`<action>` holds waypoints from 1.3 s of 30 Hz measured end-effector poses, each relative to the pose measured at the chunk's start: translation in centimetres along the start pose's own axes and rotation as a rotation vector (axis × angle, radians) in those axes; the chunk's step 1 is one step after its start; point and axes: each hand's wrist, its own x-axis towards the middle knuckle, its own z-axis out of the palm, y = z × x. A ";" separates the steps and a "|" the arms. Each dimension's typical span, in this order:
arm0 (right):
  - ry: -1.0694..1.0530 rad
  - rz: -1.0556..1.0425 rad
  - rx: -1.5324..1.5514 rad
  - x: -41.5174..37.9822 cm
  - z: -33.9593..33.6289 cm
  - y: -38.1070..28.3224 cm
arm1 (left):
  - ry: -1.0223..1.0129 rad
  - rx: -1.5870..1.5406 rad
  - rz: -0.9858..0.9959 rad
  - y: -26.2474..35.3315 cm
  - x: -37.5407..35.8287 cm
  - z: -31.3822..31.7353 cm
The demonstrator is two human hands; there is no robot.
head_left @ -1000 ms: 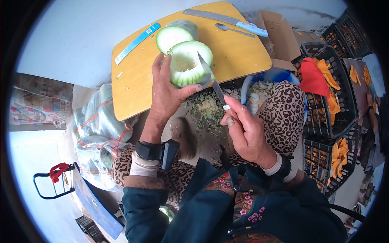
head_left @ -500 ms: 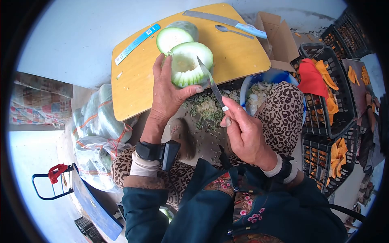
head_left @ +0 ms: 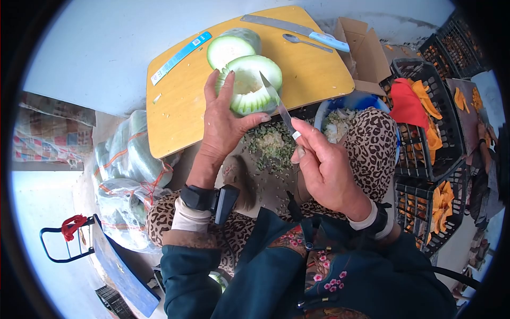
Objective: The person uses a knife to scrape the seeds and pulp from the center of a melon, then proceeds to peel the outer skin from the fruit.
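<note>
A hollowed winter melon half (head_left: 255,103) with a row of notches cut into its near rim stands at the front of the yellow table (head_left: 175,111). My left hand (head_left: 223,117) grips it from the left side, fingers along the rim and thumb low at the front. In my right hand (head_left: 326,167) is a small knife (head_left: 277,101), its blade angled up and left across the melon's right side, tip over the opening. Directly behind lies another cut melon piece (head_left: 229,50), pale flesh facing me.
A blue-handled long knife (head_left: 329,41), a spoon (head_left: 308,42) and a blue-and-white strip (head_left: 180,58) lie on the table. Right stand a cardboard box (head_left: 366,53), a blue basin (head_left: 320,119) of scraps and black crates (head_left: 417,143) with orange slices. Wrapped melons (head_left: 130,159) sit left.
My left hand and the notched melon have shifted slightly to the right, the fingers a little further over the rim. The knife stays at nearly the same place beside the melon.
</note>
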 end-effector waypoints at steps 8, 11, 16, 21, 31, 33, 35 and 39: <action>0.038 0.019 0.006 1.4 0.6 -0.5 | 0.009 0.026 0.030 0.7 -0.2 0.4; 0.059 0.007 -0.079 1.7 0.9 0.2 | -0.002 0.061 0.032 1.2 -0.3 0.6; 0.044 0.051 -0.084 1.9 0.8 0.2 | 0.009 0.095 0.026 1.3 -0.4 0.8; 0.004 0.026 -0.079 1.6 0.1 -0.2 | 0.003 0.044 0.013 1.4 -0.5 0.7; -0.080 0.073 -0.097 -1.2 -0.6 -1.0 | -0.014 -0.022 -0.022 1.4 -0.2 0.3; -0.083 0.067 -0.102 -1.5 -0.8 -0.9 | -0.020 -0.044 -0.031 1.4 -0.3 0.3; -0.093 0.074 -0.105 -1.7 -0.9 -1.1 | -0.022 -0.044 -0.033 1.3 -0.3 0.3; -0.099 0.074 -0.121 -2.2 -1.2 -1.1 | -0.021 -0.028 -0.021 1.2 -0.3 0.4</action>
